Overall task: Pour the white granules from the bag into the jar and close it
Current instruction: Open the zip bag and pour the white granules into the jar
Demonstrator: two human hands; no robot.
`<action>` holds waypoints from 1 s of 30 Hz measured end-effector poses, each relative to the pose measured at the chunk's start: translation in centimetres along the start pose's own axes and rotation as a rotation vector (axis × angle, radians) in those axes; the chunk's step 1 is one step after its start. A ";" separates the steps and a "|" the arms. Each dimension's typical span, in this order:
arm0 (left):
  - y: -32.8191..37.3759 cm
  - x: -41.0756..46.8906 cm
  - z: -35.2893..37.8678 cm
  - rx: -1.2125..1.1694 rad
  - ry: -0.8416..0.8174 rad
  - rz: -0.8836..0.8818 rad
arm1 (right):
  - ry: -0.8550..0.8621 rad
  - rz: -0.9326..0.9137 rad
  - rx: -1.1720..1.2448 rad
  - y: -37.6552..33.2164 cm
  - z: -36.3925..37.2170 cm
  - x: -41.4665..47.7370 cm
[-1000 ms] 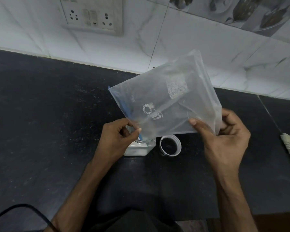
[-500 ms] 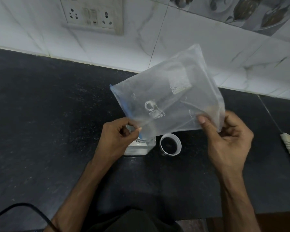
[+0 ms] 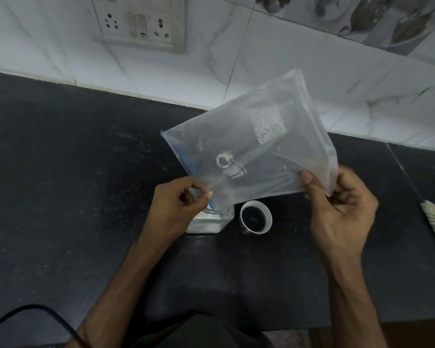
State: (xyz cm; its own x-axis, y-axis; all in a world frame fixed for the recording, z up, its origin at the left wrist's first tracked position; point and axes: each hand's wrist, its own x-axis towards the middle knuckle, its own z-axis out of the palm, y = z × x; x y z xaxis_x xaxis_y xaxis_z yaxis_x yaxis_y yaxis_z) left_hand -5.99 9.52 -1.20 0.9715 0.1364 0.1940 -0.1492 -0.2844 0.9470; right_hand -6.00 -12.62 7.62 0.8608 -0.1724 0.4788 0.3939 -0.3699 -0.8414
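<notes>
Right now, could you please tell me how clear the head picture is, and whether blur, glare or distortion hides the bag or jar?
Head view: light is dim and even, with no hard glare; the bag is hazy and slightly smeared, veiling the jar mouth behind it; the left hand, right hand and lid read clearly; the counter back edge looks straight, so little distortion shows.

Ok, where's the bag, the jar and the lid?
bag [image 3: 256, 156], head view, middle of its clear side.
jar [image 3: 206, 224], head view, lower wall, where it looks white.
lid [image 3: 268, 218], head view, right side of its white rim.
</notes>
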 end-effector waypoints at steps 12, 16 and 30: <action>0.1 0.0 0.0 -0.021 0.008 0.006 | -0.086 0.014 0.024 -0.4 1.3 -0.9; 0.2 0.0 0.0 -0.011 0.002 0.016 | 0.073 0.001 0.052 0.0 0.5 -0.1; 0.0 0.0 0.0 0.001 -0.009 -0.001 | -0.018 0.039 0.008 0.1 -0.2 0.3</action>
State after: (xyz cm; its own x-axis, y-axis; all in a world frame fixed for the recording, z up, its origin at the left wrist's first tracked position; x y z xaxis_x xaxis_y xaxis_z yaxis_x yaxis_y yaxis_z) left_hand -5.96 9.57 -1.18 0.9733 0.1277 0.1910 -0.1483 -0.2855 0.9468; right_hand -5.76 -12.85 7.75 0.8813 -0.1699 0.4409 0.3622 -0.3563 -0.8613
